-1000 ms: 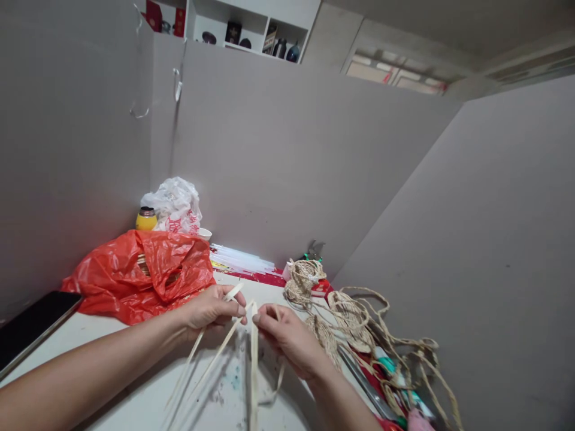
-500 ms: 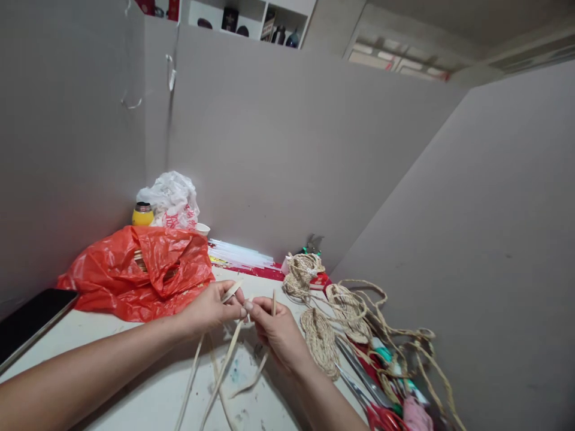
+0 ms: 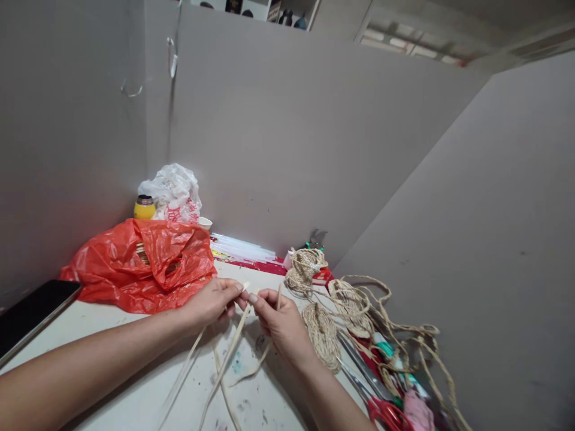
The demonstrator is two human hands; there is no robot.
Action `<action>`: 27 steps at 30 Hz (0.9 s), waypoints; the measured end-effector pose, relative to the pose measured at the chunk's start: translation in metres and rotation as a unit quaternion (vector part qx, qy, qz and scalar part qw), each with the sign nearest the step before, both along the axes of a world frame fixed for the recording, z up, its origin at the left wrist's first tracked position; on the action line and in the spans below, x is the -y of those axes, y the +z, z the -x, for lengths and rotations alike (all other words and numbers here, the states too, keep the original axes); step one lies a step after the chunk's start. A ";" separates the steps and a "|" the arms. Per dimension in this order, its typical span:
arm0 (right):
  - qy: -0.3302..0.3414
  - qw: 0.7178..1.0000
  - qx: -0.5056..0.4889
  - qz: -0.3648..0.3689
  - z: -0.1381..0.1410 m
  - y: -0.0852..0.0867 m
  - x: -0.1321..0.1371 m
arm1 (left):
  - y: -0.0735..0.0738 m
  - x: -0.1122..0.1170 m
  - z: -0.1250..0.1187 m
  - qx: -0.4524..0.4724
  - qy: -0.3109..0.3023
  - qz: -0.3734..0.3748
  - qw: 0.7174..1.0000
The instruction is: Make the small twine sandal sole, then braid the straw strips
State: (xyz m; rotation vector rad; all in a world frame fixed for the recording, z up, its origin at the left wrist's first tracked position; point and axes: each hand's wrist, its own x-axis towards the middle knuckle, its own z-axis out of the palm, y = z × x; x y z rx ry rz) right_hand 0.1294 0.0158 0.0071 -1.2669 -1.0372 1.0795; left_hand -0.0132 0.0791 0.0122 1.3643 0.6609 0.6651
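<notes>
Dial centred where the hands meet, as I read it from my end. White table (image 3: 278,392) beneath. Red plastic bag (image 3: 139,263) at 10 o'clock. Coiled cord (image 3: 321,338) at 4, wound, just beside the right hand (image 3: 283,326). That hand enters from 4, the left hand (image 3: 213,305) from 8. Pale strips (image 3: 230,353) at dial centre, tails fanning down between 6 and 8. Both sets of fingers: thumb and forefinger closed to a pinch on the strips, no gap I can make out.

Progress (my judgement): early. Done: strips gathered at the fingertips. Left: long tails, loose and unjoined. Whether any knot or fold lies under the fingertips, I cannot tell.
</notes>
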 end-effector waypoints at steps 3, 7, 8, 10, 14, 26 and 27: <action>-0.019 0.998 0.051 -0.030 0.001 0.000 0.000 | -0.004 0.007 -0.003 0.018 -0.036 0.066 0.997; -0.042 0.991 0.108 -0.070 0.002 0.002 0.001 | -0.007 0.018 -0.006 0.021 -0.040 0.128 0.991; -0.038 0.990 0.116 -0.070 0.003 0.003 0.002 | -0.006 0.020 -0.006 0.017 -0.028 0.116 0.993; -0.029 0.990 0.124 -0.065 0.004 0.005 0.004 | -0.003 0.021 -0.005 0.007 0.005 0.072 0.997; -0.030 0.992 0.103 -0.058 0.004 0.007 0.008 | 0.003 0.019 -0.004 -0.015 0.048 -0.020 0.999; 0.024 0.987 0.129 -0.094 0.019 0.005 0.014 | 0.003 0.028 -0.008 0.078 0.019 -0.120 0.990; 0.026 0.988 0.125 -0.091 0.020 0.005 0.014 | 0.003 0.028 -0.008 0.076 0.018 -0.120 0.990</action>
